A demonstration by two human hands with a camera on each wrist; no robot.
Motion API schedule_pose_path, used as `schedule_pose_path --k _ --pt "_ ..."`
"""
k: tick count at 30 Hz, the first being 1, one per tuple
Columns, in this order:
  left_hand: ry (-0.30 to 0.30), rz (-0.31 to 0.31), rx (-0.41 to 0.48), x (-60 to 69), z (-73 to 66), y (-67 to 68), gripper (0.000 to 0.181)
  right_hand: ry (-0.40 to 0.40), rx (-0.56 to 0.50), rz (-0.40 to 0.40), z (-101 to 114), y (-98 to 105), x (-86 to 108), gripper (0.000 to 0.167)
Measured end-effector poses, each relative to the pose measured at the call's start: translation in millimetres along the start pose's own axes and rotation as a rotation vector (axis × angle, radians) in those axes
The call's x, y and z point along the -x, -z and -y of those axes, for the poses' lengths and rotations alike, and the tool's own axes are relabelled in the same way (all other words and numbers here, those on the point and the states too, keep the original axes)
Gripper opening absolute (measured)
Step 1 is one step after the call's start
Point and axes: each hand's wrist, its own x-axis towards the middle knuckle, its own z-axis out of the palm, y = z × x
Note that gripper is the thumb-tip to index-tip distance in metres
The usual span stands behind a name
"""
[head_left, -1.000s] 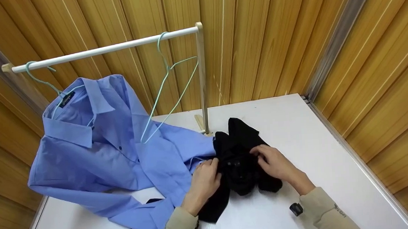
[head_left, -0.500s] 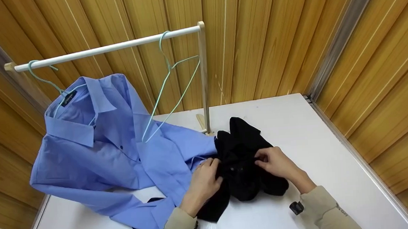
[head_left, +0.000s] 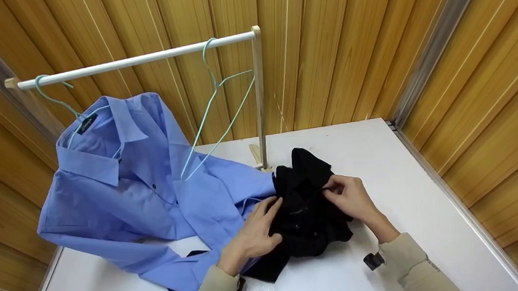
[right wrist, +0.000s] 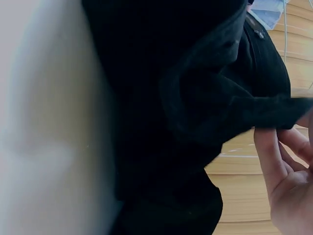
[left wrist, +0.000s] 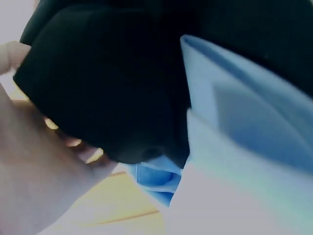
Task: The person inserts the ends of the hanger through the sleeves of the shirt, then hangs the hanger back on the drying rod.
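Observation:
A crumpled black garment [head_left: 306, 223] lies on the table below both hands, with a small label [right wrist: 255, 30] showing in the right wrist view. My right hand [head_left: 351, 197] pinches an edge of it between thumb and fingers. On its left side my left hand [head_left: 253, 233] rests against the cloth, fingers fairly straight and thumb spread apart. In the left wrist view, black cloth partly covers the fingers of that hand. A light blue button-up shirt [head_left: 154, 206] hangs on a pale green hanger [head_left: 58, 101] at the left, one sleeve reaching the black garment.
A small rack with a white rail [head_left: 137, 61] stands at the back left. From its right end hangs a second pale green wire hanger [head_left: 214, 92] with nothing on it. White tabletop [head_left: 376, 156] extends right of the garment, up to wood-patterned walls [head_left: 326, 69].
My right hand has moved up slightly along the black garment and gathered its edge. My left fingers have loosened from their curl and spread. The garment's folds have shifted; the blue shirt stays put.

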Motion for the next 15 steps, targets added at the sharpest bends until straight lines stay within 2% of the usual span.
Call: schedule_pose_path --k 3,5,7,9,12,15 --pt "-0.016 0.058 0.116 3.4 4.1 5.9 0.086 -0.011 -0.017 -0.046 4 0 -2.1 0.018" --pt "-0.021 0.051 0.175 4.4 7.4 7.8 0.080 -0.017 -0.034 -0.071 6 0 -3.8 0.019" --pt "-0.023 0.001 0.208 4.1 9.5 8.3 0.075 -0.021 -0.063 -0.090 9 1 -5.2 0.020" --pt "-0.027 -0.082 0.199 3.3 11.2 7.8 0.072 -0.020 -0.095 -0.108 12 1 -6.6 0.021" --pt "-0.045 -0.215 0.141 1.9 13.1 6.3 0.055 -0.025 -0.136 -0.134 18 2 -8.6 0.022" --pt "-0.066 -0.299 0.072 1.2 14.4 5.2 0.034 -0.033 -0.160 -0.164 24 2 -10.9 0.021"
